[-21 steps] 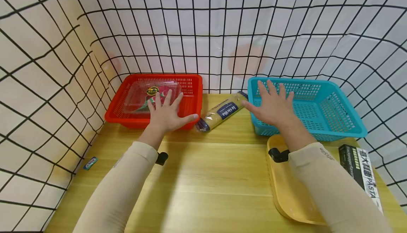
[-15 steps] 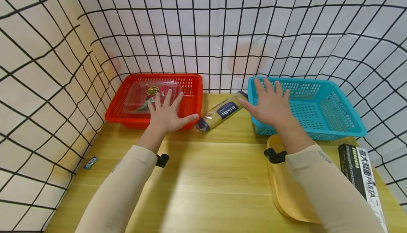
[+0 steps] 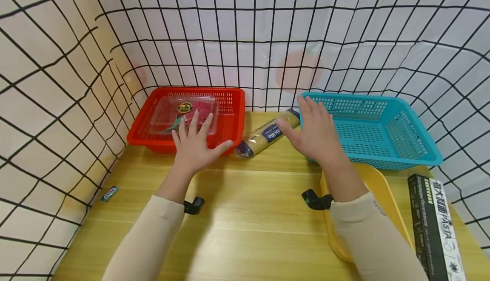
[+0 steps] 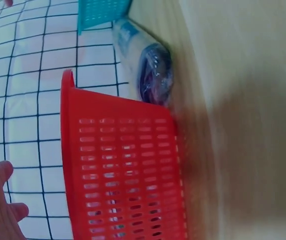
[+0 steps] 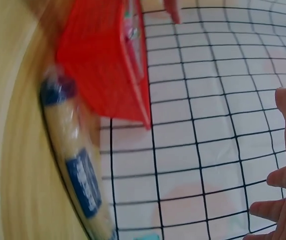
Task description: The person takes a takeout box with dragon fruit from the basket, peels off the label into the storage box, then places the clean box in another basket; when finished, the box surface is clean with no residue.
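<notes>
My left hand (image 3: pixel 194 147) hovers with fingers spread in front of the red basket (image 3: pixel 233 138), overlapping its near side in the head view. Inside that basket lies a clear plastic box (image 3: pixel 160 115) with a dark round label and pink and green print. My right hand (image 3: pixel 315 134) is held flat, fingers extended, over the left end of the blue basket (image 3: pixel 383 132). Between the baskets, a packet of spaghetti (image 3: pixel 260 138) lies slanted on the table, its far end close to my right thumb. Neither hand holds anything.
A yellow tray (image 3: pixel 383 191) sits under my right forearm. Beside it at the right lies a black and white pasta box (image 3: pixel 432 221). A small blue-green packet (image 3: pixel 109 193) is at the left edge. Black wire mesh (image 3: pixel 252 42) encloses the back and sides.
My right hand has moved left and slightly back toward me, over the blue basket's left end. The left hand has drawn a little toward me. The objects have stayed in place.
</notes>
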Demonstrator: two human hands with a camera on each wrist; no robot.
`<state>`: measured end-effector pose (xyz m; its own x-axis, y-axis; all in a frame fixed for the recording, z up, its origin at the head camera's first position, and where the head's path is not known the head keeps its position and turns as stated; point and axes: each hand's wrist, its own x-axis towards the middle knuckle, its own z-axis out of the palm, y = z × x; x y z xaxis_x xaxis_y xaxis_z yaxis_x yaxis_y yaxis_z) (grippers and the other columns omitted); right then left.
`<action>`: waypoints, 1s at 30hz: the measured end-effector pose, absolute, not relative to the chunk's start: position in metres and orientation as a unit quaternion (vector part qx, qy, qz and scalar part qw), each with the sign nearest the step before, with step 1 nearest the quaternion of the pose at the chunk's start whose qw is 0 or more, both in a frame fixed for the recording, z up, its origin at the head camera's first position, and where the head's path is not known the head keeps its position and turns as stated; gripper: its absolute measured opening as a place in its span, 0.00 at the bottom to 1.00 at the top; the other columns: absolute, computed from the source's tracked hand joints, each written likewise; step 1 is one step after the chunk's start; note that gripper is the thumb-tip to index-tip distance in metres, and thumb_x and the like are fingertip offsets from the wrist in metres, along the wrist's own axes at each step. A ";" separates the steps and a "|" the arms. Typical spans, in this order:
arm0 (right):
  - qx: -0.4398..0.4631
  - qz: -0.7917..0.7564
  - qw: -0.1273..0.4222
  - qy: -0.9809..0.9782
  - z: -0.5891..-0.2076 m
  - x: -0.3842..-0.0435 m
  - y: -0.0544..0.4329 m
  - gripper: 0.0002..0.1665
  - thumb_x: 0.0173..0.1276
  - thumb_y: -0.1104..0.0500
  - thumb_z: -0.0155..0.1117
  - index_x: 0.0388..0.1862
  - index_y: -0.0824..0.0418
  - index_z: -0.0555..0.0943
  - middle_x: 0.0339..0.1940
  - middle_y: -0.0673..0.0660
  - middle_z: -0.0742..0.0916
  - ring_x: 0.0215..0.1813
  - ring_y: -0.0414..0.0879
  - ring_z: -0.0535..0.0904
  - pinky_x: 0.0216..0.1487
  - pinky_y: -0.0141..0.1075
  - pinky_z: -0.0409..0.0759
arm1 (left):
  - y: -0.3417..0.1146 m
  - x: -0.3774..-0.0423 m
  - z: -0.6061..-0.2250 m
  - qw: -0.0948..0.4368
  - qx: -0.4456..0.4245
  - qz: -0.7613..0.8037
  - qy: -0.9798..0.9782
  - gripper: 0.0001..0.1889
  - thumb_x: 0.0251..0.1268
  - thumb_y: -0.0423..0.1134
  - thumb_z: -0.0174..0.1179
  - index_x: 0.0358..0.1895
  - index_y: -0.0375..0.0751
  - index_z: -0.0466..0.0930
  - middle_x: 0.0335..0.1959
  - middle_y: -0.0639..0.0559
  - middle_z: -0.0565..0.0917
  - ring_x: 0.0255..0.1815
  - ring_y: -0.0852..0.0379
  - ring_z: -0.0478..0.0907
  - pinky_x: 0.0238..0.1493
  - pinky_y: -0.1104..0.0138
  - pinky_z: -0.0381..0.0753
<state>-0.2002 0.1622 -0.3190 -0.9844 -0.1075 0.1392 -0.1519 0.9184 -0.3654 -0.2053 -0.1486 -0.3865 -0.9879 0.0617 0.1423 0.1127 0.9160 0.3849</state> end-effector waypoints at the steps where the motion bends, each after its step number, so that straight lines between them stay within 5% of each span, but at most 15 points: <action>1: 0.069 0.203 0.060 -0.975 -0.321 -0.199 0.160 0.59 0.71 0.20 0.41 0.86 0.51 0.40 0.87 0.62 0.52 0.85 0.68 0.43 0.80 0.69 0.44 | -0.151 -0.202 -0.389 0.069 -0.046 -0.207 -0.975 0.54 0.55 0.84 0.47 0.84 0.65 0.44 0.87 0.46 0.40 0.84 0.28 0.32 0.75 0.26 0.28; 14: 0.061 0.335 0.075 -0.937 -0.356 -0.189 0.135 0.50 0.75 0.30 0.49 0.85 0.53 0.51 0.84 0.61 0.60 0.83 0.63 0.56 0.78 0.65 0.59 | -0.182 -0.180 -0.427 0.229 0.031 -0.340 -0.912 0.46 0.64 0.69 0.58 0.82 0.57 0.55 0.86 0.50 0.33 0.83 0.36 0.20 0.76 0.29 0.27; 19: 0.065 0.385 0.081 -0.917 -0.370 -0.184 0.125 0.44 0.77 0.34 0.51 0.84 0.51 0.55 0.83 0.61 0.63 0.82 0.63 0.59 0.78 0.65 0.61 | -0.196 -0.188 -0.442 0.304 0.091 -0.416 -0.852 0.42 0.66 0.63 0.61 0.80 0.53 0.59 0.86 0.47 0.34 0.83 0.36 0.22 0.79 0.31 0.34; 30: 0.070 0.531 0.031 -0.844 -0.400 -0.175 0.079 0.34 0.78 0.43 0.56 0.78 0.51 0.65 0.77 0.55 0.72 0.78 0.55 0.68 0.76 0.52 0.71 | -0.228 -0.200 -0.456 0.336 0.221 -0.573 -0.714 0.37 0.71 0.56 0.61 0.80 0.57 0.59 0.84 0.55 0.26 0.86 0.51 0.29 0.83 0.50 0.54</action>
<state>-0.1752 0.0790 -0.3998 -0.9883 -0.0852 0.1265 -0.1509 0.4259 -0.8921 -0.1999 -0.2277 -0.4565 -0.6767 -0.7005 0.2269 0.0707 0.2450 0.9670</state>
